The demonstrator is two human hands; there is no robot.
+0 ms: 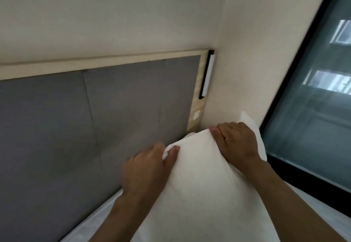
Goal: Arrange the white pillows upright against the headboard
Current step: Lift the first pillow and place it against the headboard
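Both hands, left hand (146, 167) and right hand (236, 143), clutch the white pillow's (201, 184) top edge; it stands upright at the headboard's (95, 118) right corner.

Matt cloth pillow (199, 184); grey fabric, pale-wood headboard (95, 118)

Soft, even, fairly dim light, no hard shadows. Window (313, 97) at 3 o'clock is dark teal with pale smeared reflections, not a strong source. Motion blur overall, worst at 3 o'clock. Wide-angle tilt: headboard (95, 118) edge runs slanted, lines bow toward the frame edges. White pillow (205, 184) at 6 o'clock is the brightest area, fabric texture nearly washed out. Low sharpness throughout.
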